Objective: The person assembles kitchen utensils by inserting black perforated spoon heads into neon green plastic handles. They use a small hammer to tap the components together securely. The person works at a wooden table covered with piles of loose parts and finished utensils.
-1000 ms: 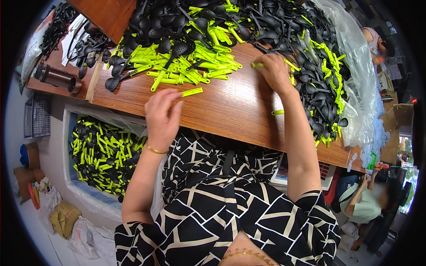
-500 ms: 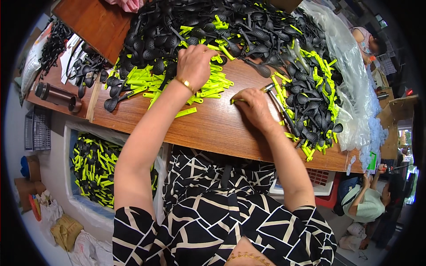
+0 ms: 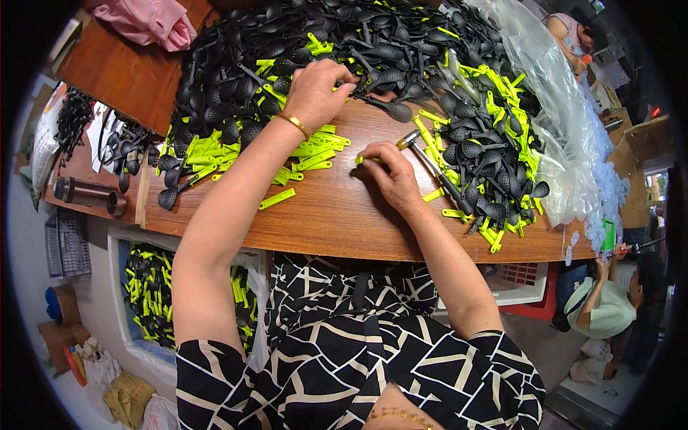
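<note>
My left hand [image 3: 315, 92] reaches over the far middle of the table, fingers curled down at the edge of a heap of black slotted spoons [image 3: 236, 89]. Whatever its fingertips grip is hidden beneath the hand. Under and beside that wrist lie loose lime-green handles [image 3: 315, 152], with a single green handle [image 3: 276, 199] apart and nearer me. My right hand [image 3: 393, 178] rests low over the wood, thumb and fingers pinched on a green handle whose tip [image 3: 360, 160] pokes out. Just right of it lies a hammer [image 3: 441, 174], against more green handles and black spoons.
A blue bin [image 3: 123, 287] lined with plastic stands below left, full of black and green pieces. Clear plastic sheeting [image 3: 559, 165] borders the heap on the right. A brown thermos [image 3: 89, 195] lies at left. Two other people are at the far right.
The view has shifted a little, moving the scene leftward. My left hand has moved slightly farther away and right along the heap. My right hand still pinches the green handle beside the hammer.
</note>
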Demonstrator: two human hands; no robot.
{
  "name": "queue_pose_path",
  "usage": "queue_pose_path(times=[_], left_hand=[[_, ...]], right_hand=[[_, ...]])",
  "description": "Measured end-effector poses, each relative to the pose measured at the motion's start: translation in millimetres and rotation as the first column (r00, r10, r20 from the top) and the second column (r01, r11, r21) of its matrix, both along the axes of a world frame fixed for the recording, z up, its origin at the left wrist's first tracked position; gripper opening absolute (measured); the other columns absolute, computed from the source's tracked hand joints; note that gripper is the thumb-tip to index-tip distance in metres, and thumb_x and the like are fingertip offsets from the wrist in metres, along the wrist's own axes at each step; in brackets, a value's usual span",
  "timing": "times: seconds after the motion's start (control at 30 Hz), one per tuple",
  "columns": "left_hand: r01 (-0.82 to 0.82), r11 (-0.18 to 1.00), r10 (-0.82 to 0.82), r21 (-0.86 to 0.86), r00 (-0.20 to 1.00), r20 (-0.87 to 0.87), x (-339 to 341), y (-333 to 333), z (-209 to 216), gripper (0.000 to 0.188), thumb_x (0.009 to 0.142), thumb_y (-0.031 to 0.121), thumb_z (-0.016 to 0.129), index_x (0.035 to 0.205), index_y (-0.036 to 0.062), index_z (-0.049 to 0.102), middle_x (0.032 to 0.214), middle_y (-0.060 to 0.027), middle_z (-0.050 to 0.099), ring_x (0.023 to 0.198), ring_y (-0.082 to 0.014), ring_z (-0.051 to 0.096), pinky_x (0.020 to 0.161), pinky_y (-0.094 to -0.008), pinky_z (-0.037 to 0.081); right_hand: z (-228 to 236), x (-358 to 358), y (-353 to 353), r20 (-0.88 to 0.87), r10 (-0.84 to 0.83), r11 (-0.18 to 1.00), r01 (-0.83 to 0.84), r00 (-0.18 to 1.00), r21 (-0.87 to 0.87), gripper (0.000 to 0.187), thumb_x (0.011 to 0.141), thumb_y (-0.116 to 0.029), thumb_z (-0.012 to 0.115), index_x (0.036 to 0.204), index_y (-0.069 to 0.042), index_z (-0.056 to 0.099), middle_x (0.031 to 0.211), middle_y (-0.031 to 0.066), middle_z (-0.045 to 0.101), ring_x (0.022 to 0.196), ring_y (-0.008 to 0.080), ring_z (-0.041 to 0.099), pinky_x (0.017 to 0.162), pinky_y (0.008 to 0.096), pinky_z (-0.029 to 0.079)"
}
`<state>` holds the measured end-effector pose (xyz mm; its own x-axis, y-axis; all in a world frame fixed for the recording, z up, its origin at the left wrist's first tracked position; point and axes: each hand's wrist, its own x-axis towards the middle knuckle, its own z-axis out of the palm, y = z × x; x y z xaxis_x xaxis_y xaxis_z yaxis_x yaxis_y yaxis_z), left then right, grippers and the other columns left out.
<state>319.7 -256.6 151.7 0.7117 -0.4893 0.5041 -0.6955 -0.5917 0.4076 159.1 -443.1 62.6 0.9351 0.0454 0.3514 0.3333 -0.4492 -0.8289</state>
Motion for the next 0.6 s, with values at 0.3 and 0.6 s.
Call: queue_pose_path(times=[0.3,0.6], left_hand=[[-0.439,0.343,-0.635,-0.83,0.543,-0.549,-49.1,46.0,-14.5,0.014,0.11,0.011,0.061,0.123,0.0059,0.061,0.121,-0.0101,0.074,0.106,-0.021,0.074,0.102,-0.0421,0.061],[-0.643,0.024,-0.752,-0.766,0.493,-0.438,-181.9,88.9,-51.3,0.024,0.11,0.008,0.06,0.134,0.0034,0.061,0.131,-0.0143,0.073,0.116,-0.0249,0.074,0.109,-0.0451,0.059]], right_hand=[[6.4,7.4,-3.8,-0.109,0.019,0.828,0.045,0.994,0.56,0.017,0.108,-0.01,0.067,0.124,-0.004,0.066,0.113,0.0006,0.067,0.096,0.0076,0.064,0.088,0.025,0.056],[42.1,-9.4,21.8,-0.319,0.289,0.87,-0.109,0.903,0.48,0.019,0.105,-0.018,0.072,0.119,-0.004,0.074,0.106,-0.0022,0.074,0.093,0.0065,0.065,0.084,0.0253,0.053]])
